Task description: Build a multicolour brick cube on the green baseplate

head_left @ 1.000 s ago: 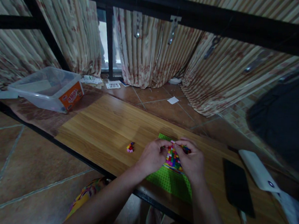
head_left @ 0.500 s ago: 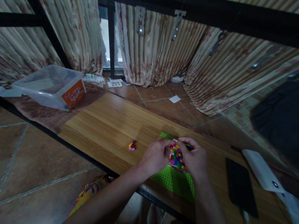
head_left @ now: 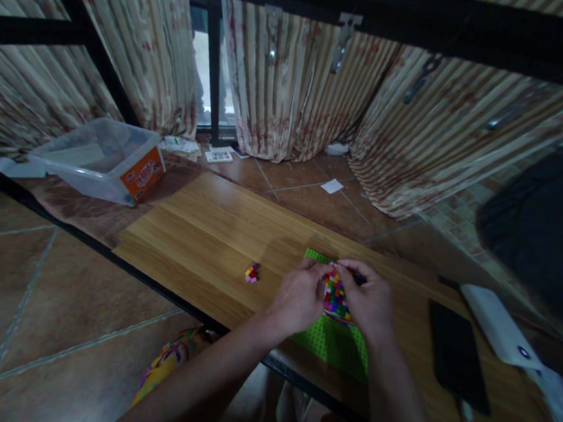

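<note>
A multicoloured block of small toy bricks stands on a green studded baseplate. My left hand is closed at the block's left side, its fingertips gathered near the far edge. From the other side, my right hand grips the block, thumb and forefinger meeting the left fingertips at that far edge. A pale pink brick shows between the fingertips; which hand pinches it I cannot tell. To the left, a small pile of loose bricks in yellow, red, pink and blue lies on the wooden board.
A wooden board covers the tabletop. A clear plastic bin with an orange label stands at the far left. On the right lie a black phone with a cable and a white power bank. A dark frame bar crosses overhead.
The view has shifted slightly. Both hands stay at the block's far edge, the left fingers now a little closer over it and covering more of the bricks.
</note>
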`<state>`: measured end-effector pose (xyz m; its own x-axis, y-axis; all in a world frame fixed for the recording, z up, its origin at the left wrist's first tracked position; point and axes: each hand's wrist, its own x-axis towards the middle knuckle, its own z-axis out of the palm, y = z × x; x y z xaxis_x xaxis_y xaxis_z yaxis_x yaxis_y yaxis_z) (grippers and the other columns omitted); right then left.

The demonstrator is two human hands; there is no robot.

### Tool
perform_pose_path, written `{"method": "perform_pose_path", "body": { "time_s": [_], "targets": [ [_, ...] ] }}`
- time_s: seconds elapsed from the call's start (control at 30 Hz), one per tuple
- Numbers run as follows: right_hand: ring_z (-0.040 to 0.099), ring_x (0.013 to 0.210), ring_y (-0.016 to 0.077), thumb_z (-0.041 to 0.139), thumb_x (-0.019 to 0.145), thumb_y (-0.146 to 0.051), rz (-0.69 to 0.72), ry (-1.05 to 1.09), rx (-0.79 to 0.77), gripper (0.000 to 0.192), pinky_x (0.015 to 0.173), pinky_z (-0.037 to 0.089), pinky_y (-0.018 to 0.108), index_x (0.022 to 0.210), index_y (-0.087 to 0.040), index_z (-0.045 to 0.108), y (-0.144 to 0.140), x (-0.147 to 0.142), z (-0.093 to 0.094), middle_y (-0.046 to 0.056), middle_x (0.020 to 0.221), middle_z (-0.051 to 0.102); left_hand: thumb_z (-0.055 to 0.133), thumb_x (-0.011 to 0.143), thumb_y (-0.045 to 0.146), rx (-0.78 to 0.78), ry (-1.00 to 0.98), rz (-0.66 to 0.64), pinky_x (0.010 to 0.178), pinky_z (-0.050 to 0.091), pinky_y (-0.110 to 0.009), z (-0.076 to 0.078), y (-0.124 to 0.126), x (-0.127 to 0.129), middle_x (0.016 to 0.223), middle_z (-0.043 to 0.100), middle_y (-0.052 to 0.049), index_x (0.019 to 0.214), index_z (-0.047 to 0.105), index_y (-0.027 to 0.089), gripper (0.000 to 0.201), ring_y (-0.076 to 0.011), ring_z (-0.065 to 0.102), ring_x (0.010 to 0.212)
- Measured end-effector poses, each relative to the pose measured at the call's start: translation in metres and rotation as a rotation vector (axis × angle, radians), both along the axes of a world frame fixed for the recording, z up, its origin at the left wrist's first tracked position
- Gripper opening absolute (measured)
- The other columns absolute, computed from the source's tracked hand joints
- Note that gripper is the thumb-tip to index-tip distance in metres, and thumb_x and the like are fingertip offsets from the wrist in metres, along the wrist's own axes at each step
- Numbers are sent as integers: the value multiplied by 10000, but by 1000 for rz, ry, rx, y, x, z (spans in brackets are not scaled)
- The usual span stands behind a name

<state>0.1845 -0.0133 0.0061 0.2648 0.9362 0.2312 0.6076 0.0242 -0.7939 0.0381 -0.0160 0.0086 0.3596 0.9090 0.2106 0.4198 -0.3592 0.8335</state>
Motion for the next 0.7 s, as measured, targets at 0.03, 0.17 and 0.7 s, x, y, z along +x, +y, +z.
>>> {"method": "perform_pose_path", "body": {
  "time_s": [0.03,0.17,0.7],
  "targets": [
    [664,841,232,597,778,-422,-8,9,-12,247,814,488,365,841,-213,712,0,0,0,56,882,727,422,842,81,4,-4,0,852,498,-302,0,0,0,1010,628,-73,1112,637,177,359,-177,620,918],
    [675,806,237,628,743,-438,-48,58,-60,261,761,503,354,822,-209,722,2,-3,2,59,849,738,429,842,92,1,-30,-7,861,501,-302,-1,-1,-1,1027,623,-77,1123,630,174,354,-178,618,928],
    [671,741,205,652,738,-460,-90,86,-99,286,672,505,299,849,-211,737,-3,-4,2,35,825,740,492,823,184,-111,245,209,682,460,-227,8,27,-73,799,682,-23,870,699,179,213,-142,626,738]
  ]
}}
